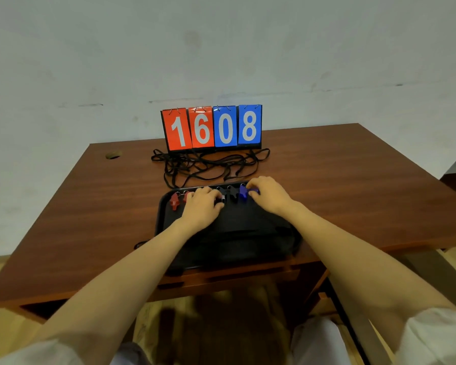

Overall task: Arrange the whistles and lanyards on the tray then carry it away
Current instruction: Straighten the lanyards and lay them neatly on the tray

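Note:
A black tray (163, 217) lies on the brown table (340, 180). Along its far edge stands a row of whistles: a red one (174, 202) at the left, black ones (233, 194) in the middle, a blue one (244, 193) at the right. My left hand (203, 206) lies over the middle-left whistles, its fingers curled on a black-and-white whistle (221, 200). My right hand (270, 194) pinches a blue whistle (254, 192) at the row's right end. The black lanyards (208, 164) trail in a tangle from the whistles onto the table beyond the tray.
A flip scoreboard (212, 127) reading 1608 stands behind the lanyards near the table's far edge. A cable hole (113, 155) sits at the table's far left. A white wall rises behind; wooden floor shows on both sides.

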`<action>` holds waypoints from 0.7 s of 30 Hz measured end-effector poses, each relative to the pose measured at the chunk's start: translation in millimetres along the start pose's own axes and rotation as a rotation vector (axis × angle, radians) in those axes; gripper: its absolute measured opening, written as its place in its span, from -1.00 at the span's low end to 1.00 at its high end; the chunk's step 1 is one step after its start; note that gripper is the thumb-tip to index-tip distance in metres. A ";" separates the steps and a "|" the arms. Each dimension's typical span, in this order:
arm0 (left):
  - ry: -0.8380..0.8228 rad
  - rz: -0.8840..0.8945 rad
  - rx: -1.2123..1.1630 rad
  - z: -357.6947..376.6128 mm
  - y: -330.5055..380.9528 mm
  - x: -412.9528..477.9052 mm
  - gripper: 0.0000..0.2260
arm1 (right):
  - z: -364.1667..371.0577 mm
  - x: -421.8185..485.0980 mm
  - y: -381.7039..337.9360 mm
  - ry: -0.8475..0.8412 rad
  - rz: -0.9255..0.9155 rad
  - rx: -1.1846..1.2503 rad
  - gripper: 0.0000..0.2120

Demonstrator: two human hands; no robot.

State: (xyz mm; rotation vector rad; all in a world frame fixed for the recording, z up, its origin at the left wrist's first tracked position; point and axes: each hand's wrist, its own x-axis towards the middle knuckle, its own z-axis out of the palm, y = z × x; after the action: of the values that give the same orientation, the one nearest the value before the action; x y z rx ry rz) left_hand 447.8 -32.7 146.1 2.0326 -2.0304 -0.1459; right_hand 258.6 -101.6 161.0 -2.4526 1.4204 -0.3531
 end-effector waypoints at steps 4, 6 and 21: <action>0.016 -0.028 -0.007 -10.0 -8.7 45.8 -0.77 | -5.4 43.7 12.5 -0.021 0.077 0.046 -0.72; -0.003 -0.050 -0.025 -12.1 -14.2 68.8 -0.80 | -7.3 66.5 20.8 -0.032 0.103 0.045 -0.71; -0.270 -0.034 -0.017 33.6 -25.7 165.2 -0.79 | 32.6 150.0 52.1 -0.207 0.113 -0.093 -0.61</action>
State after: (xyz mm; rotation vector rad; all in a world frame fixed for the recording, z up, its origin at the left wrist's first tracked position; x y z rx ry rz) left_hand 466.7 -200.9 126.2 2.1359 -2.1381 -0.4655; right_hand 300.9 -253.1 122.0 -2.3851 1.5066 -0.0075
